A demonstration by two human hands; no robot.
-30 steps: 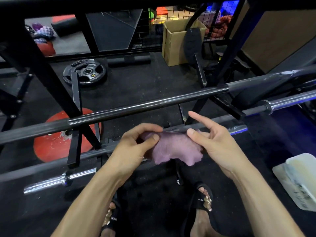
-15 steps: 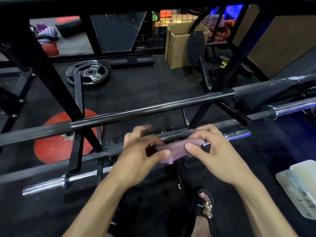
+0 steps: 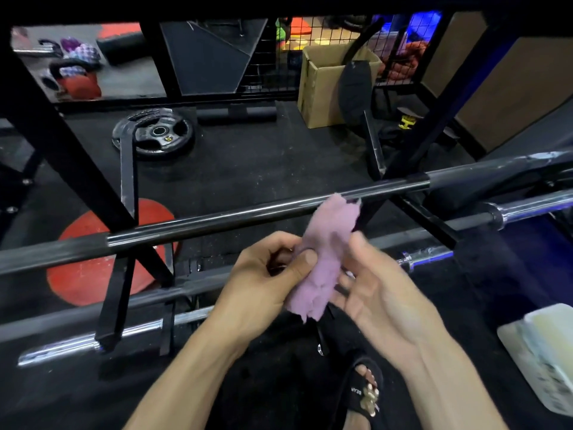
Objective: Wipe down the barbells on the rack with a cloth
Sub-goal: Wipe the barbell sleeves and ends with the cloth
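Black rubber gym floor behind rack; purple cloth, flat a second ago, now bunched upright, pinched by left hand, right hand fingers loosely spread behind; upper barbell not yet touched.

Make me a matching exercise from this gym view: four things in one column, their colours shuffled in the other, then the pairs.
Things:
1. cloth
2. cardboard box
3. round plate behind the rack leg
4. weight plate with grip holes

Colours:
A. black
B. pale purple
C. red
D. brown

Pairs: 1-B, 2-D, 3-C, 4-A
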